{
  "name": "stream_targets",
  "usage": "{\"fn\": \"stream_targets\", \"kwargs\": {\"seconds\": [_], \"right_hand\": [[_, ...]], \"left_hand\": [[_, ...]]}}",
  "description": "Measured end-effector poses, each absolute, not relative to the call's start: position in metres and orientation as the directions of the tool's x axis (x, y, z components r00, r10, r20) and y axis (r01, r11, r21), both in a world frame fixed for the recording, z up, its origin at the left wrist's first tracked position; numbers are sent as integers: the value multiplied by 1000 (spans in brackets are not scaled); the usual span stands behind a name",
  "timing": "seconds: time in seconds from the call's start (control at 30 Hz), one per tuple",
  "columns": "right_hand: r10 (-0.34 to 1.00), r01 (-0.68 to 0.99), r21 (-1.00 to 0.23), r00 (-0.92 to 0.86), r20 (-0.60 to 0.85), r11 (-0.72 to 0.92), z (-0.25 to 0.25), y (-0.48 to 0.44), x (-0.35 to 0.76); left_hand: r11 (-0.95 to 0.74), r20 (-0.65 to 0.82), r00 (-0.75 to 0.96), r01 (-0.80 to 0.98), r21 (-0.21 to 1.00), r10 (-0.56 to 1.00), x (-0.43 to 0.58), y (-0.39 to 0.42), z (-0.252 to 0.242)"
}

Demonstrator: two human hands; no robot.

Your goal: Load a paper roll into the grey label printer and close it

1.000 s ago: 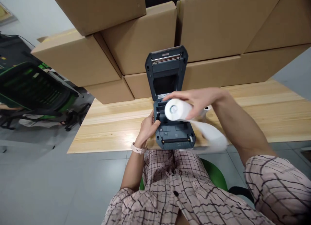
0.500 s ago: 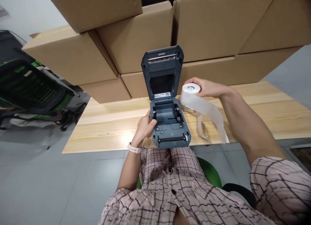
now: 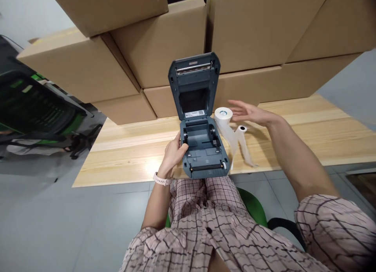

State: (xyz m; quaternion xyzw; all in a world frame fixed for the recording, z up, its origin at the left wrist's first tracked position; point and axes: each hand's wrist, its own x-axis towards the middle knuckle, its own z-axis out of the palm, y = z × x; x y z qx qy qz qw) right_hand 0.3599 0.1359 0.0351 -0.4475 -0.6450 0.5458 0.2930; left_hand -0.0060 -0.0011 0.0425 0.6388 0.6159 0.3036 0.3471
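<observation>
A dark grey label printer (image 3: 202, 156) stands at the table's front edge with its lid tipped up and its roll bay bare. My left hand (image 3: 174, 153) grips the printer's left side, thumb over the rim. Just right of the printer stands a large white label roll (image 3: 223, 114), its loose strip trailing toward the front edge. My right hand (image 3: 252, 113) is beside this roll, fingers stretched and apart, holding nothing. A smaller, thin roll (image 3: 242, 129) with a dark core sits below that hand, its strip also hanging forward.
Stacked cardboard boxes (image 3: 249, 33) line the back of the wooden table (image 3: 126, 146). At the left is a black and green mesh chair (image 3: 35, 111), with part of another person low behind it. A green seat (image 3: 252, 205) is under me.
My right hand has let go of the large label roll, which now stands on the table closer to the printer. The small roll has come into view. My left hand keeps its grip.
</observation>
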Motion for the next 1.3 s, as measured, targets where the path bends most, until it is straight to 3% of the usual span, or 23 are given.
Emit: {"fn": "stream_targets", "kwargs": {"seconds": [0.13, 0.33, 0.5, 0.57, 0.67, 0.73, 0.83, 0.97, 1.3], "right_hand": [[882, 164, -982, -445, -157, -91, 29, 102, 388], [892, 213, -960, -374, -253, -183, 9, 66, 371], [894, 45, -999, -449, -19, 2, 36, 54, 370], [799, 36, -994, -597, 63, 105, 62, 51, 359], [495, 97, -960, -867, 47, 262, 98, 50, 318], [390, 168, -889, -921, 13, 427, 107, 50, 283], [474, 325, -654, -878, 59, 683, 98, 48, 242], [551, 478, -402, -830, 83, 781, 74, 40, 226], [540, 450, -321, -786, 300, 833, 56, 5, 230]], "left_hand": [[11, -48, 48, 587, 809, 998, -6, 0, 42], [11, -52, 50, 607, 794, 997, -3, 0, 46], [14, -60, 49, 645, 764, 997, -2, -1, 50], [23, -69, 46, 642, 766, 997, -2, -1, 49], [24, -66, 45, 625, 780, 997, -2, -1, 47], [19, -57, 41, 617, 787, 998, -2, -1, 46], [9, -44, 42, 614, 789, 998, -1, -2, 45], [9, -42, 39, 625, 781, 998, 0, -4, 46], [19, -27, 1, 684, 729, 1000, 3, -8, 46]]}}
